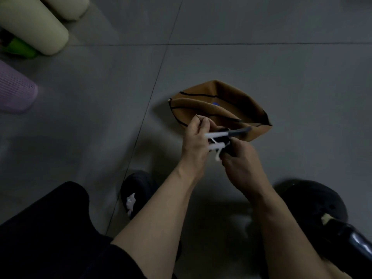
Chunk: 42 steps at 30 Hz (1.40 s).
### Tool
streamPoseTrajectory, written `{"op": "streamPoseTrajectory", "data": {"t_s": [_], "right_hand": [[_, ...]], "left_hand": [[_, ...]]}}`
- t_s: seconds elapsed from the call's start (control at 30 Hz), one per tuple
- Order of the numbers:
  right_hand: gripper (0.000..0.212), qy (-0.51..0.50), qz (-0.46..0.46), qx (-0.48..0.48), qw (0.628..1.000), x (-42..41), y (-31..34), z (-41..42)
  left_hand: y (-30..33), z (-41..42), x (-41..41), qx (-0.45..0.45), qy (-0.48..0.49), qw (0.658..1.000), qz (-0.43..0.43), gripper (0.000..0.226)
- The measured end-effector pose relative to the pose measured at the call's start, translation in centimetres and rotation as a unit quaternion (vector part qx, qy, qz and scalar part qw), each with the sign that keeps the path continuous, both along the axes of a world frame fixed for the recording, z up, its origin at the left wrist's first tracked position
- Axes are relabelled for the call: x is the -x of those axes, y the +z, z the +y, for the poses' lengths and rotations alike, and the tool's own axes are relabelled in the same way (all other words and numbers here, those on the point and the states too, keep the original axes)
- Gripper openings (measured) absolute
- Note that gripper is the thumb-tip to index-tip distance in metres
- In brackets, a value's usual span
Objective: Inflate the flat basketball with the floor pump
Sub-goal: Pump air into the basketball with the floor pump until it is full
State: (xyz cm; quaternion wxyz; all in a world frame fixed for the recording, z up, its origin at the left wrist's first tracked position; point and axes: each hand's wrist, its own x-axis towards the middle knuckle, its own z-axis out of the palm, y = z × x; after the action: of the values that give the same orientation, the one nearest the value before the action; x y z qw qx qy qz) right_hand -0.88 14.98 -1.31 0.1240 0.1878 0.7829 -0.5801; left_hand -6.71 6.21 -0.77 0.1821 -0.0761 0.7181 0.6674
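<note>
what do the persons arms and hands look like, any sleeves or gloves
Both forearms are bare from the elbow down, with no sleeve showing. The left hand and right hand wear no gloves. No watch, ring or wristband shows, though the picture is dim.

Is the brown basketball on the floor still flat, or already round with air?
Still flat: the basketball lies collapsed and folded in on the floor, not round.
</note>
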Motion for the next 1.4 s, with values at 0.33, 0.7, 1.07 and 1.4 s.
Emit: {"op": "streamPoseTrajectory", "data": {"t_s": [0.33, 0.7, 1.07, 1.4], "right_hand": [[0.081, -0.034, -0.117, 0.473, 0.873, -1.7, -0.2, 1.1], [0.051, 0.038, -0.142, 0.527, 0.837, -2.1, -0.5, 1.9], [0.016, 0.082, -0.054, 0.444, 0.89, -2.2, -0.2, 2.0], [0.024, 0.036, -0.074, 0.467, 0.881, -2.9, 0.0, 2.8]], "left_hand": [[-2.5, -2.1, -1.3, 0.007, -0.06, 0.998, -0.022, 0.036], [-2.5, -1.6, -1.3, 0.085, -0.013, 0.989, -0.12, 0.03], [-1.6, -0.4, -0.5, -0.008, 0.048, 0.998, 0.029, 0.026], [-0.6, 0.8, -1.4, 0.011, 0.058, 0.998, 0.037, 0.022]]}}
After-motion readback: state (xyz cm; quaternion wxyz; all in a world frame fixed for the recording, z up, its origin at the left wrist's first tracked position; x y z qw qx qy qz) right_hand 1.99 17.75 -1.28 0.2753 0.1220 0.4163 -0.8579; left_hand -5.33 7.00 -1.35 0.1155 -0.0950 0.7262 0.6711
